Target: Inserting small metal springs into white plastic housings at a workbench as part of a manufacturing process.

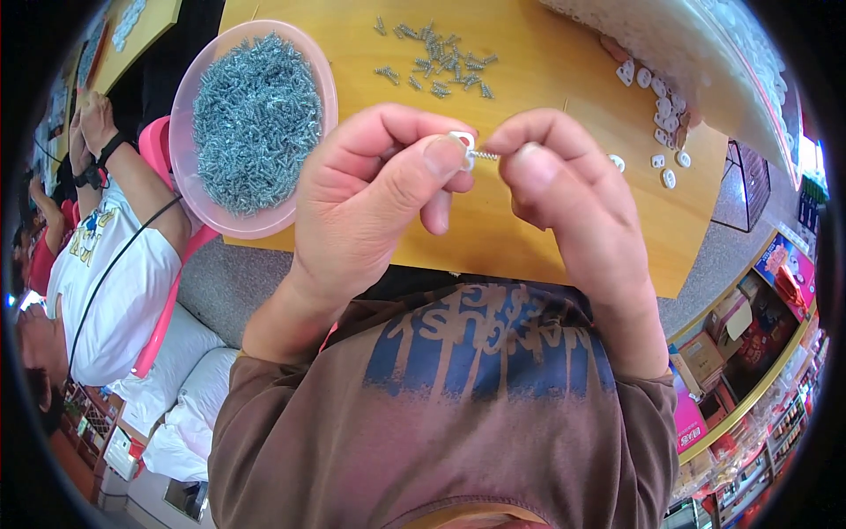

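Between the thumb and fingers of my left hand [374, 181] is a small white plastic piece [463, 141] with an opening in it. My right hand [568, 181] pinches the right end of a small metal spring [485, 156]. The spring's left end meets the white piece; whether it is hooked in or only touching, I cannot tell. Both hands are closed and held above the wooden table [529, 234]. Beyond them lies a loose group of springs [441, 62] on the tabletop.
A pink basin [181, 167] heaped with springs [256, 123] stands on the left. At the right are several white plastic pieces [665, 110] beside a large translucent bag [652, 35]. Another person [115, 256] sits to the left near a pink chair [159, 335].
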The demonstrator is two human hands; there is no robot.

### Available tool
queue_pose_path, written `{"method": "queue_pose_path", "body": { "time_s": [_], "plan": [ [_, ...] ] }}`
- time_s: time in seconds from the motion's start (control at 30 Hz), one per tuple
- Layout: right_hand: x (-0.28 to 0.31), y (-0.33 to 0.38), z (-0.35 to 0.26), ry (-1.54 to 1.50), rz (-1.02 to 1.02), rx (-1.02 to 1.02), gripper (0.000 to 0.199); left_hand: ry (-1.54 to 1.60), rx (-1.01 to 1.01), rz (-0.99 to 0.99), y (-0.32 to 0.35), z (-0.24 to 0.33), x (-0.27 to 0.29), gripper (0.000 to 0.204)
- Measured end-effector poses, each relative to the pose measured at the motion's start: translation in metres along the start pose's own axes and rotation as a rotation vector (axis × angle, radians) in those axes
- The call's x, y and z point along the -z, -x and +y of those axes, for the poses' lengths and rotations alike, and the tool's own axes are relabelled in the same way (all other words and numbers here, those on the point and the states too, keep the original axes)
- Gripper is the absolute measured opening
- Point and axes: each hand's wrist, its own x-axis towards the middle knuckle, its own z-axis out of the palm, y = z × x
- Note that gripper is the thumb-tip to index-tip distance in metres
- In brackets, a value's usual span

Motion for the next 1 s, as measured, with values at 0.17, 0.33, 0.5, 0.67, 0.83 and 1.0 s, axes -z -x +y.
{"method": "queue_pose_path", "body": {
  "time_s": [0.17,0.33,0.5,0.67,0.83,1.0],
  "plan": [
    [0.017,0.009,0.005,-0.443,0.112,-0.111,0.035,0.044,-0.015,0.011,-0.003,0.001,-0.001,0.015],
    [0.021,0.013,0.002,-0.432,0.096,-0.173,0.031,0.101,0.013,-0.008,-0.003,0.002,-0.005,0.014],
    [0.020,0.017,0.000,-0.520,0.070,-0.091,0.025,0.115,0.022,-0.025,-0.002,0.000,-0.007,0.014],
    [0.015,0.016,0.000,-0.596,0.122,-0.075,0.022,0.122,0.028,-0.055,-0.001,0.000,-0.013,0.013],
    [0.011,0.017,-0.005,-0.658,0.216,-0.092,0.023,0.106,0.039,-0.055,0.000,0.002,-0.020,0.012],
    [0.013,0.022,-0.004,-0.624,0.153,-0.087,0.027,0.119,0.039,-0.068,-0.001,0.000,-0.025,0.012]
  ]
}}
